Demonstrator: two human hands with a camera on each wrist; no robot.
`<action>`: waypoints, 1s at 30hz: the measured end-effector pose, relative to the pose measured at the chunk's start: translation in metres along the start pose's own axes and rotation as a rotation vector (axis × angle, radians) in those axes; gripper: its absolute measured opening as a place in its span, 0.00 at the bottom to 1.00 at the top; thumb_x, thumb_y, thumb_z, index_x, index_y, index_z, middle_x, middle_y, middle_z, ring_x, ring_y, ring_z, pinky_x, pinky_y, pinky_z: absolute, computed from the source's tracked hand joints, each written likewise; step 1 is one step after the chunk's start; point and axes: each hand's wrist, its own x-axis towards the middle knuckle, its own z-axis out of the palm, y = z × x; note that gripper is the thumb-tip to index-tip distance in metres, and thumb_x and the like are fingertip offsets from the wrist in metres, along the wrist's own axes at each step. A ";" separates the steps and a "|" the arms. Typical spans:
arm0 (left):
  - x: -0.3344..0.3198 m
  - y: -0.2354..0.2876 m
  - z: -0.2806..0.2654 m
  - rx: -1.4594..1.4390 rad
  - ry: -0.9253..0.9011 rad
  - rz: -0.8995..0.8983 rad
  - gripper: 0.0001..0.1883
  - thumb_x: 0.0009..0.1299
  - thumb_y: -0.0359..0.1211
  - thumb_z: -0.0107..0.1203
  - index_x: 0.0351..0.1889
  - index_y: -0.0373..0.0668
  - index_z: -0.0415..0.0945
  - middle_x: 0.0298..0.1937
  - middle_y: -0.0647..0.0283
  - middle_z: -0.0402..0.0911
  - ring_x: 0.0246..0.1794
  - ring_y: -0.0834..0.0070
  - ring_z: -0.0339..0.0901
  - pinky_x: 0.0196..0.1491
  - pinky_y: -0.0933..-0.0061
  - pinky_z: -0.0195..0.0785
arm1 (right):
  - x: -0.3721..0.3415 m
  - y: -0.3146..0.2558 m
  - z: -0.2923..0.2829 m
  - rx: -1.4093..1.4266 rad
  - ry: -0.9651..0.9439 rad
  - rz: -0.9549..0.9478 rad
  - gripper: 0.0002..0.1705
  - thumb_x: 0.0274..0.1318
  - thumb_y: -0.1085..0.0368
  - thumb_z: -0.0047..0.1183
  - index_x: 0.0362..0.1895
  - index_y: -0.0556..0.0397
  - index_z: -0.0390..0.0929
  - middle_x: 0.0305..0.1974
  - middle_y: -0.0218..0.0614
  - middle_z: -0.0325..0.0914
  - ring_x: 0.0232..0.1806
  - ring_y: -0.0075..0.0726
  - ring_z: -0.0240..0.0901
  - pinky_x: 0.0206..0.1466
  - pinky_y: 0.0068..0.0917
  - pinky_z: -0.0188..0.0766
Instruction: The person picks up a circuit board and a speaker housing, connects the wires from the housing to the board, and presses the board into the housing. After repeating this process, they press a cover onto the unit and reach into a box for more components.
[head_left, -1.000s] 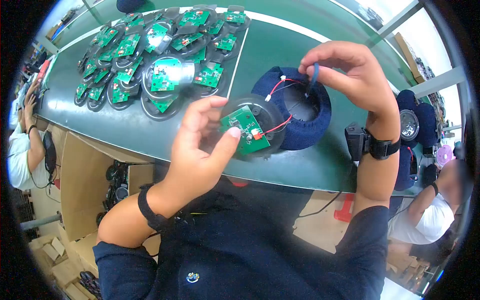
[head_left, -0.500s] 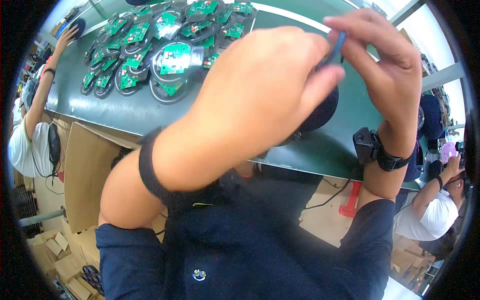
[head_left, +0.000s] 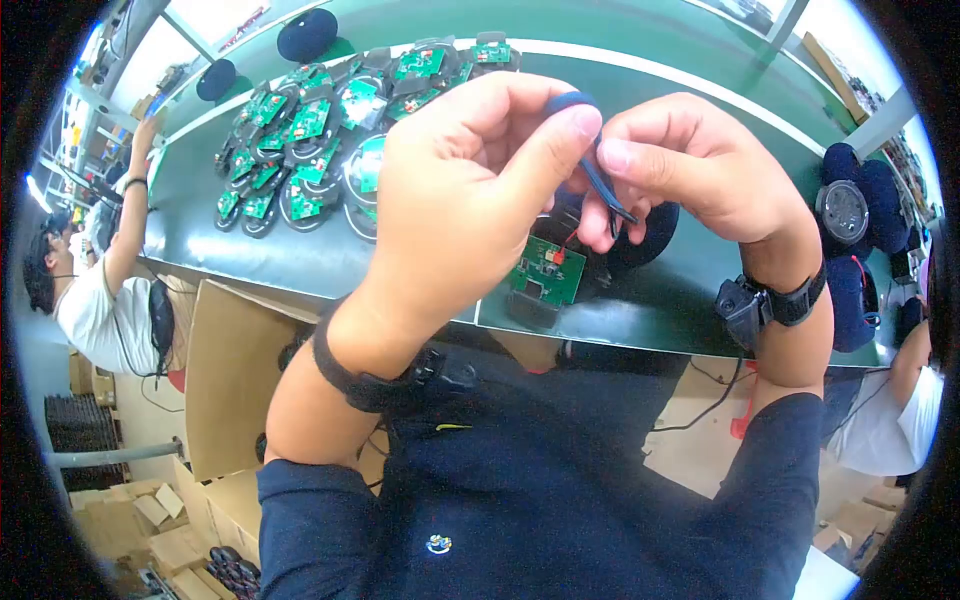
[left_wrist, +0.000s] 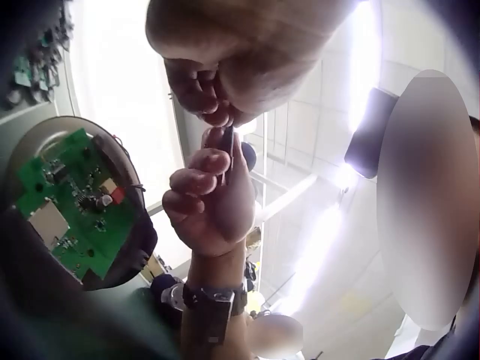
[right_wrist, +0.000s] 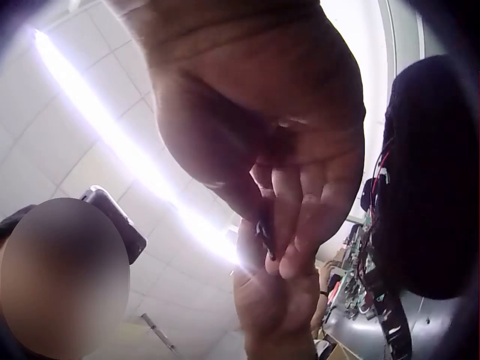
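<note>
- Brought left hand (head_left: 465, 180) away from the board (head_left: 550, 272) since the earliest frame, up to meet right hand (head_left: 705, 175) at the blue strip (head_left: 602, 180)
- Holding the strip in the air between both hands, over the table (head_left: 700, 315), near the board and the dark cushion (head_left: 655, 232)
- Pinching the upper bend with left thumb and fingers, and lower down with right thumb and fingers — both narrowed to the strip's thickness; hard to tell which right finger bears most
- Looks thin and light, curved at the top, straighter below; probably springy rather than floppy, though impossible to tell cloth from plastic here
- Unlikely to break under a firm pinch, but may twist or slide if smooth, and may spring back if freed at one side
- Best taken near each end, flat between thumb and forefinger — leaving the dark tip (head_left: 624, 214) free
- Worth keeping that tip off the red wire (head_left: 571, 241) below: judged far more fragile than the strip, and easily snagged
</note>
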 end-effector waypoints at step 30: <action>-0.019 -0.010 -0.032 0.848 -0.066 0.390 0.09 0.69 0.27 0.63 0.45 0.36 0.81 0.36 0.58 0.84 0.32 0.70 0.81 0.37 0.71 0.75 | 0.000 -0.011 0.032 -0.206 0.339 0.122 0.09 0.63 0.67 0.61 0.42 0.61 0.86 0.26 0.30 0.81 0.23 0.15 0.70 0.26 0.16 0.67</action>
